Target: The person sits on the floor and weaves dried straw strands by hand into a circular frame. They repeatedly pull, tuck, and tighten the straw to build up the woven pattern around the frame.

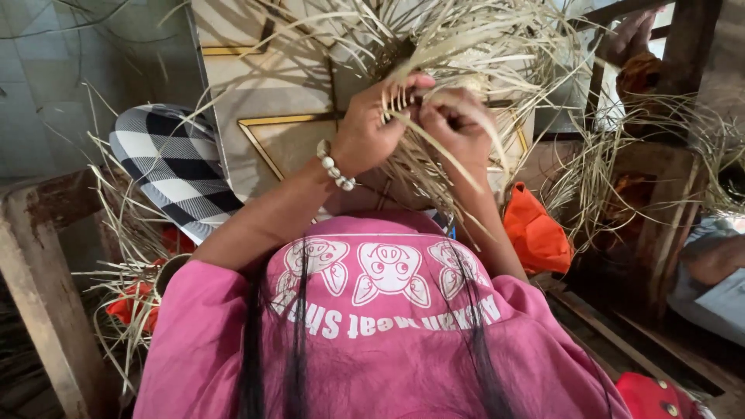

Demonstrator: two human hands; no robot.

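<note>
Two hands up high, close together, both busy in a bunch of dry straw (434, 70). Left hand (372, 128) curled, fingers pinching a few thin strips. Right hand (458, 128) bent too, fingertips pressed on the same strips, touching the left hand. Straw sticking out all around, long bits hanging down past the right wrist. White bead bracelet (335, 164) on the left wrist. Pink shirt (372, 334) with little pig faces below the arms. Black and white checked cloth (174, 167) off to the left. Orange bag (535, 229) near the right elbow. More loose straw (132, 295) low on the left. Brown wooden frame (660, 209) on the right, with straw on it.
</note>
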